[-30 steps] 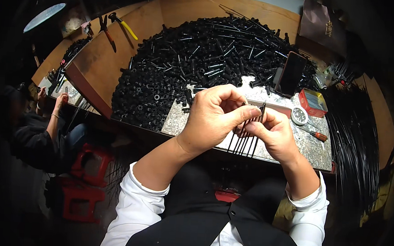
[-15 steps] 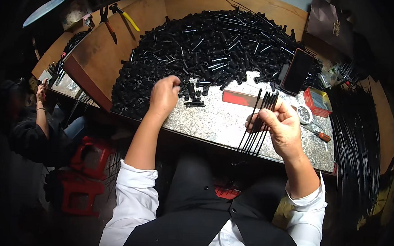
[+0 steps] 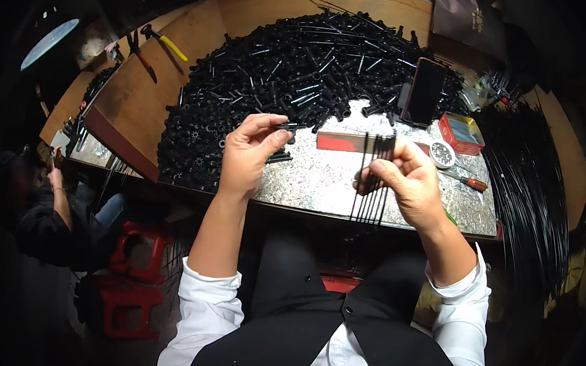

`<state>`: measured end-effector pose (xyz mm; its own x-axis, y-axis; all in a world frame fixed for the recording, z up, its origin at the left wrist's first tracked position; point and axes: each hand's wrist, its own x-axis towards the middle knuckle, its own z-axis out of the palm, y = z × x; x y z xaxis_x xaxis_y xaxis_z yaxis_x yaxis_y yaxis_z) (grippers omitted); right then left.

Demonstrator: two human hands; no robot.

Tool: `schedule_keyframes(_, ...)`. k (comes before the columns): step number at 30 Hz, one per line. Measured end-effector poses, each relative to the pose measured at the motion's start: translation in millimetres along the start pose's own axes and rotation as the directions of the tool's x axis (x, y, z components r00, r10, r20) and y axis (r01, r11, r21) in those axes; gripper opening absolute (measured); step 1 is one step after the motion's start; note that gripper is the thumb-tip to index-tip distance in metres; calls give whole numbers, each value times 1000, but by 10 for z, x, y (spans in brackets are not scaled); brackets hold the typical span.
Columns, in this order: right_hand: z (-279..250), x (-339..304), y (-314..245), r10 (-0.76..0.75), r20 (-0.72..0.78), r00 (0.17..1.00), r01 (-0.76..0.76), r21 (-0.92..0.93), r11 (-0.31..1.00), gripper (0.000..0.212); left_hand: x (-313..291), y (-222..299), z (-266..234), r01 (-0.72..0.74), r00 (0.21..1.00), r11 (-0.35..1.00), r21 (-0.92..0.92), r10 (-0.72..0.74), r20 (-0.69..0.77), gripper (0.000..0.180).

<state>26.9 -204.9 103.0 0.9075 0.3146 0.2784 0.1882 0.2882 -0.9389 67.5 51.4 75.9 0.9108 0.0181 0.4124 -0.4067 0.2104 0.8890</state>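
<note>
My right hand (image 3: 413, 190) is closed around a bunch of thin black rods (image 3: 370, 204), pinched between thumb and fingers and hanging down over the worktop's front edge. My left hand (image 3: 246, 155) is raised at the near edge of a big heap of black tubular parts (image 3: 266, 74). Its thumb and forefinger come together in a pinch; a small dark piece with a shiny end shows at the fingertips, and I cannot tell whether it is held or lies behind. Between the hands and farther back lies a long red and grey block (image 3: 336, 143).
A phone (image 3: 424, 94) leans upright at the heap's right. Near it are a red box (image 3: 462, 134), a round white tub (image 3: 442, 154) and an orange-handled screwdriver (image 3: 473, 184). Long black rods (image 3: 527, 190) hang at far right. Pliers (image 3: 166, 42) hang on the wooden side board. Another person (image 3: 57, 202) sits at left.
My left hand has turned, its fingers now pointing right in a pinch. My right hand keeps the rods, now more upright. The whole view has shifted slightly.
</note>
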Motion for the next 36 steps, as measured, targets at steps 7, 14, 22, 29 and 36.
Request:
schedule_keyframes(7,156,52,28,45,105,993,-52,67,996,12,-172,343,406,89,983,940,-331,-28,183,26)
schedule_keyframes(14,204,98,59,54,175,983,-73,105,992,13,-187,391,513,44,974,938,-345,37,225,27)
schedule_keyframes(22,203,98,56,34,203,979,-59,116,991,13,-188,423,531,71,961,908,-414,49,274,28)
schedule_keyframes(29,205,91,56,53,206,977,-81,128,988,14,-206,455,532,32,950,949,-314,68,304,30)
schedule_keyframes(36,238,95,48,51,217,975,-77,111,991,14,-235,485,603,-79,963,961,-265,143,230,27)
